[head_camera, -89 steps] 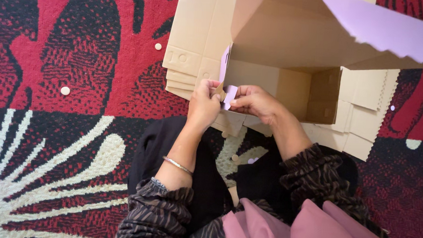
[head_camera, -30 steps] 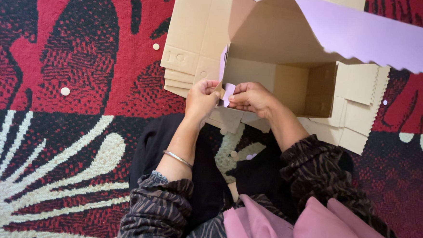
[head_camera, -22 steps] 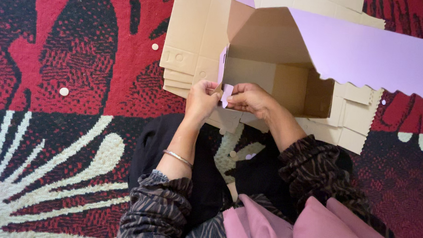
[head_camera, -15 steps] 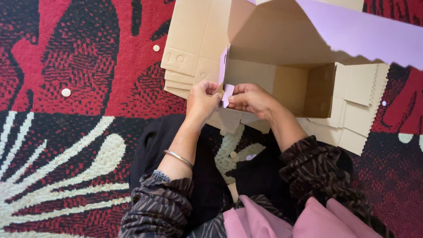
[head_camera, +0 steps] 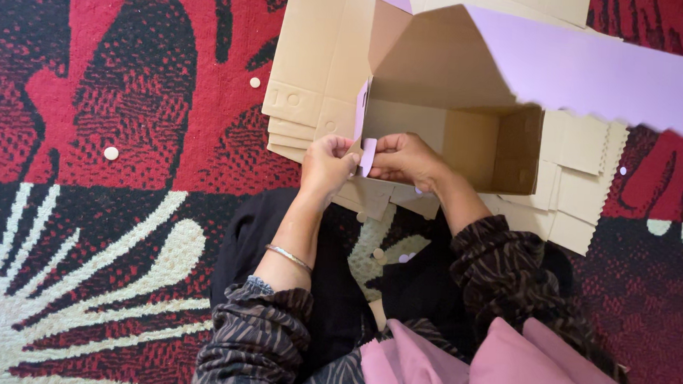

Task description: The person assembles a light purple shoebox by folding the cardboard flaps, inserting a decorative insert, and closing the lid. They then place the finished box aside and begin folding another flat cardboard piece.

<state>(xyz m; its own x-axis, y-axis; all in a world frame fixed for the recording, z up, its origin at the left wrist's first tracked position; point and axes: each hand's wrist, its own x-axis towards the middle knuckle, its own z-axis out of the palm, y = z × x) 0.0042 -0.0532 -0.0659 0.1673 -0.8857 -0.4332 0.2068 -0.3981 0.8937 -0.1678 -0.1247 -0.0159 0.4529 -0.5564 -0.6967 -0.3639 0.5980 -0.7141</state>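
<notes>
— Lilac paper tab (head_camera: 367, 156) on the open brown cardboard box (head_camera: 469, 144): who holds it?
— Both: left hand (head_camera: 326, 164) and right hand (head_camera: 406, 156) fingers pinch it, at the box's front edge, over the red patterned carpet (head_camera: 127, 126).

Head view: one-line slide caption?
Both hands, left hand and right hand, pinch a pale tab on an open cardboard box.

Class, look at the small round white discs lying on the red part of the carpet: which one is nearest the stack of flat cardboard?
The upper disc, just left of the cardboard stack; the other disc lies farther left.
</notes>
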